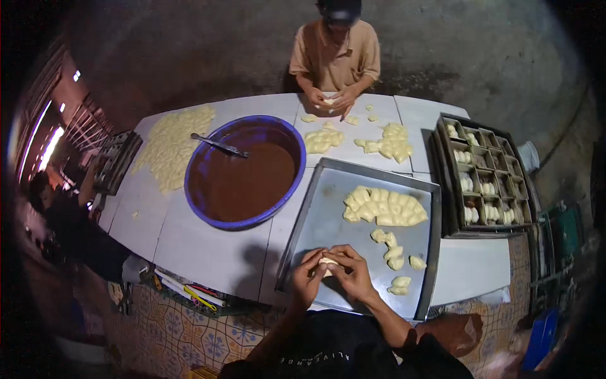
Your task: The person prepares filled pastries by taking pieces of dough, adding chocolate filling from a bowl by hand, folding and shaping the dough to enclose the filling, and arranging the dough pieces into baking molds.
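My left hand (307, 278) and my right hand (353, 271) meet over the near left part of a metal tray (328, 208). The fingers of both are closed round a small pale dough piece (327, 261), which they partly cover. Farther back in the tray lies a large dough mass (386, 207) marked into lumps. To the right of my hands are a strip of joined dough lumps (392, 251), a single dough lump (416, 262) and another small dough clump (399, 285).
Left of the tray stands a blue basin (243, 225) of brown filling (252, 183), a metal utensil (218, 144) across its rim. More dough (173, 142) covers the table's far left. Opposite, a person (334, 57) handles dough. Stacked compartment trays (483, 170) holding pale pieces stand right.
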The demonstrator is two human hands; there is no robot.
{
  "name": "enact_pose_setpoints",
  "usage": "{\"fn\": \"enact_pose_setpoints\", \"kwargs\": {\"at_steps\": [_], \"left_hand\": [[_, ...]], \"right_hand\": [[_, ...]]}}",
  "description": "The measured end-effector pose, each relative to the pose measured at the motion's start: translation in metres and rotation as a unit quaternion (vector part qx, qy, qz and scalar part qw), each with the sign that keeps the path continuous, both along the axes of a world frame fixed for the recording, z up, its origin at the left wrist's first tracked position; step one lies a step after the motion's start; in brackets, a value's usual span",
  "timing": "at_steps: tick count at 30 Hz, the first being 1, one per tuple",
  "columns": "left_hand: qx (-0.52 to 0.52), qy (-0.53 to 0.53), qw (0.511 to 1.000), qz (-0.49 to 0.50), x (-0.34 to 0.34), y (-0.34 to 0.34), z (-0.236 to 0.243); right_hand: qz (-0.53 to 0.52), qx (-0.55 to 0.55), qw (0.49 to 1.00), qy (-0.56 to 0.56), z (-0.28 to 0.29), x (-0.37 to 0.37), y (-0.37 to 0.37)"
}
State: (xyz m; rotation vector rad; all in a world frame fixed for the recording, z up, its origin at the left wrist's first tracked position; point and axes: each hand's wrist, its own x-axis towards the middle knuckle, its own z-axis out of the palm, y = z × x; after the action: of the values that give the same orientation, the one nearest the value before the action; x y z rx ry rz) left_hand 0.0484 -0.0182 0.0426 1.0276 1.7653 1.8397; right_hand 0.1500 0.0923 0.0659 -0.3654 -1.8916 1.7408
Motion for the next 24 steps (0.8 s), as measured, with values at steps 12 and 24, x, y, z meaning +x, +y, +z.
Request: {"fn": "enact_pose_setpoints", "kwargs": {"at_steps": [12,24], "left_hand": [[0.136,-0.621,0.763,-0.120,-0.010,-0.002,-0.008],[-0.359,0.159,0.900,0.191,-0.266,0.055,0.006]], "right_hand": [[0.058,0.164,0.980,0.092,-0.024,-0.044,0.001],[0.140,-0.236,0.957,0.089,-0.039,-0.049,0.001]]}}
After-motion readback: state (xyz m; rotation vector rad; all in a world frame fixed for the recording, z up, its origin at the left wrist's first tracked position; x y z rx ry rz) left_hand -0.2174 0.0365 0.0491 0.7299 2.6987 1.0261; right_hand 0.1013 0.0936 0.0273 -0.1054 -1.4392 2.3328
